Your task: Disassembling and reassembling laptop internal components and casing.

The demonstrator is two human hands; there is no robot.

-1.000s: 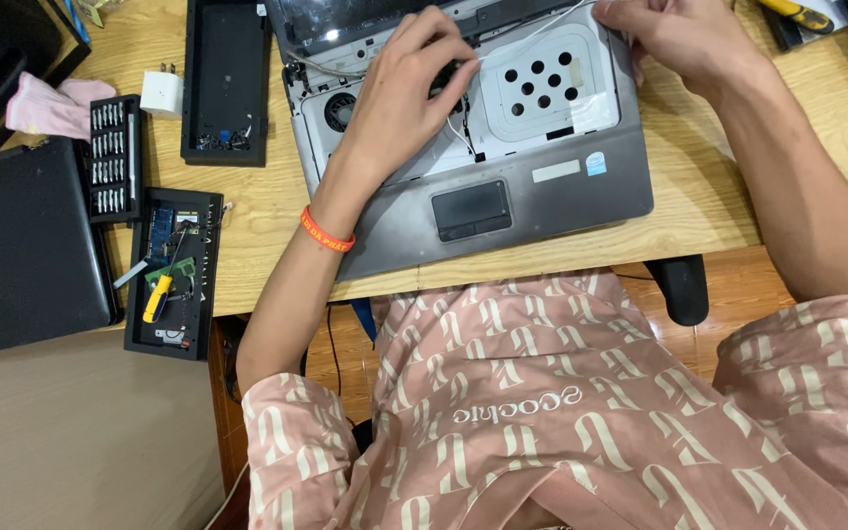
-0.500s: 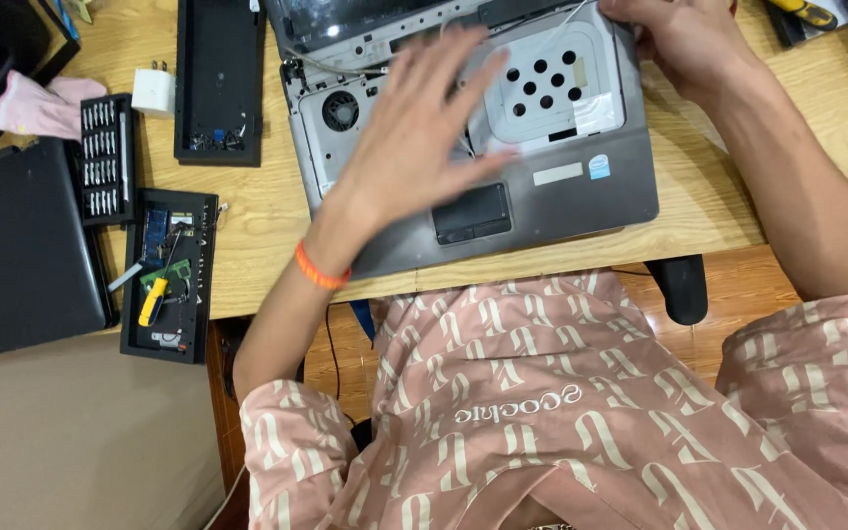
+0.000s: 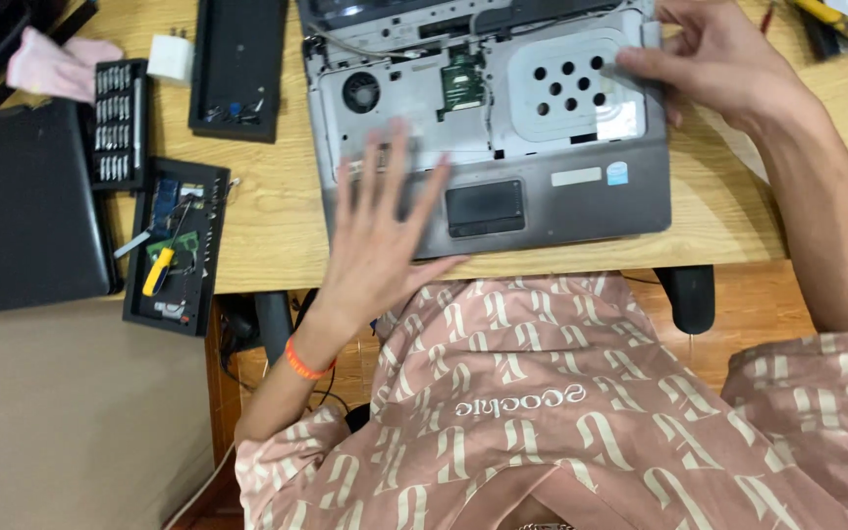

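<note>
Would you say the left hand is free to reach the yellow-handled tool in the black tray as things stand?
Probably yes. The left hand hovers open and empty over the laptop palm rest, and only bare wooden desk separates it from the yellow-handled tool, which lies uncovered in the black tray.

A single head-worn camera looks steeply down from close above the person's lap, facing the wooden desk [image 3: 277,236], whose near edge crosses mid-frame; its far edge lies out of view.
</note>
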